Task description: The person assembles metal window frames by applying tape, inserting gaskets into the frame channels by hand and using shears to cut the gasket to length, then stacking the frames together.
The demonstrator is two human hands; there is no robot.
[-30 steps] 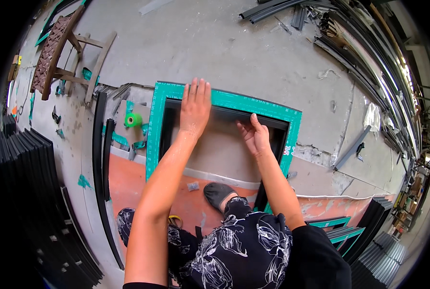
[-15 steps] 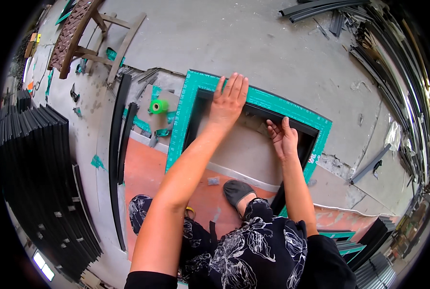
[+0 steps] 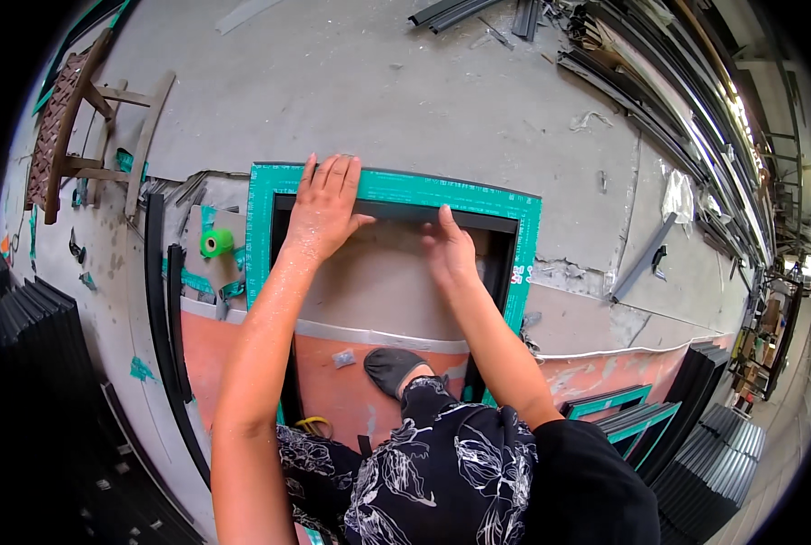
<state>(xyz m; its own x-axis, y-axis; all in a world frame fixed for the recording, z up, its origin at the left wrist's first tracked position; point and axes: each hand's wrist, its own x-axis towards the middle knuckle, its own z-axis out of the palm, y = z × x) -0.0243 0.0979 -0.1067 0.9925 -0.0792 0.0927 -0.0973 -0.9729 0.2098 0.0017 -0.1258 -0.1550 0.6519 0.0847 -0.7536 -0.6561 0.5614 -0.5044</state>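
Flat and open, my left hand (image 3: 323, 204) presses the top rail of the teal-taped frame (image 3: 269, 236) at eleven o'clock. I see my right hand (image 3: 449, 250), fingers together, gripping nothing, on its dark inner edge near twelve. Green tape roll (image 3: 215, 242) lies at nine.

green tape roll (image 3: 215, 242) left | wooden chair (image 3: 78, 127) far left | dark metal profiles (image 3: 660, 100) upper right | stacked frames (image 3: 628, 409) lower right

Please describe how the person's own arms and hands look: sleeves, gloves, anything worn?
Both forearms are bare, with no gloves, watch or rings visible on the left hand or the right hand. The left arm looks wet or shiny. A black short sleeve covers the right upper arm; the left sleeve is out of view.
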